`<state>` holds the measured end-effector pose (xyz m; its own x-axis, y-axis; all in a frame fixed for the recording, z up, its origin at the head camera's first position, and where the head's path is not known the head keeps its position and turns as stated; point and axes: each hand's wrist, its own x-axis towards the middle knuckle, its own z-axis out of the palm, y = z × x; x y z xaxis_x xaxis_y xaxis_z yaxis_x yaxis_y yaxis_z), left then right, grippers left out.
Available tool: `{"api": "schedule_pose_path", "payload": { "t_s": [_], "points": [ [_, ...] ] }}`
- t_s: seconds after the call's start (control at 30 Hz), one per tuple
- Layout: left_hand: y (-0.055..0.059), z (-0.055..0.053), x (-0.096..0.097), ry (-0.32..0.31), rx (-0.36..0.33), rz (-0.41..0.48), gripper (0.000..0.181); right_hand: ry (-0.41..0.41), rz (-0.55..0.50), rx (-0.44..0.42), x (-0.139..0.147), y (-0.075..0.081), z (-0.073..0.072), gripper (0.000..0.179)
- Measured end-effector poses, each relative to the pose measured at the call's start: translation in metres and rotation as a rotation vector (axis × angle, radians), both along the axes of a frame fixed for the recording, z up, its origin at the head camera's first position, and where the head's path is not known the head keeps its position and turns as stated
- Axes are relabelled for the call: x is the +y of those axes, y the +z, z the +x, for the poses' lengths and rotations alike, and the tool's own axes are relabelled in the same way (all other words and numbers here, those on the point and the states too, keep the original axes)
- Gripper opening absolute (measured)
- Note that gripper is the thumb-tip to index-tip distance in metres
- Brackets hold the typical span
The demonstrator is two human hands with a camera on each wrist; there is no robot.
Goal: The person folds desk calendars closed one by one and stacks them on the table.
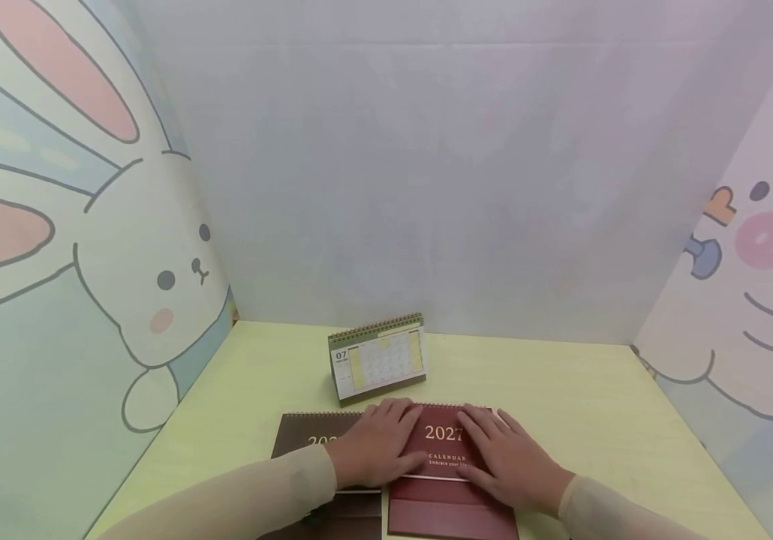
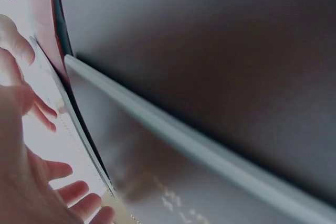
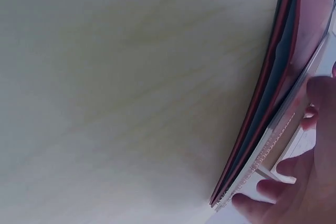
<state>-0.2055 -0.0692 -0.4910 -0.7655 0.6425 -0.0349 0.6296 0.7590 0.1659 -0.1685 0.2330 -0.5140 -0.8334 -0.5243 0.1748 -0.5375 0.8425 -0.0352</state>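
Note:
A dark red spiral-bound 2027 calendar lies flat at the front of the table, its plain lower flap toward me. My left hand lies across its left edge with the fingers extended. The same hand covers part of a dark brown calendar lying just to the left. On the right edge of the red calendar rests my right hand, fingers spread and mostly straight. In the left wrist view the brown cover fills most of the picture. The right wrist view shows the red calendar's layered side edge.
Behind the flat calendars, a small desk calendar stands upright, showing month 07. The pale yellow table meets a light back wall. A rabbit-printed panel borders the left, another cartoon panel the right.

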Motion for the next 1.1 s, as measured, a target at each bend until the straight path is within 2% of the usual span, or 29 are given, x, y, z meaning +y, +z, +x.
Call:
{"api": "schedule_pose_path", "payload": {
  "t_s": [0.1,0.27,0.37,0.5,0.73,1.1],
  "points": [
    [-0.001,-0.001,-0.001,0.054,0.041,0.030,0.076,-0.061,-0.013,0.003,-0.001,0.001,0.002,0.080],
    [-0.001,-0.003,-0.002,0.159,0.129,0.060,0.056,-0.218,-0.025,-0.027,-0.003,0.004,0.004,0.075],
    [-0.001,-0.004,-0.003,0.207,0.137,0.061,0.054,-0.301,-0.012,-0.020,-0.002,0.003,0.004,0.076],
    [-0.005,-0.005,-0.003,0.254,0.133,0.064,0.053,-0.368,-0.003,-0.009,0.000,0.001,0.003,0.078],
    [-0.009,-0.004,-0.004,0.293,0.106,0.037,0.058,-0.396,-0.006,-0.045,0.004,-0.002,0.006,0.051],
    [-0.013,0.000,-0.004,0.251,0.119,0.040,0.059,-0.389,-0.017,-0.039,0.004,-0.008,0.006,0.047]
  ]
}}
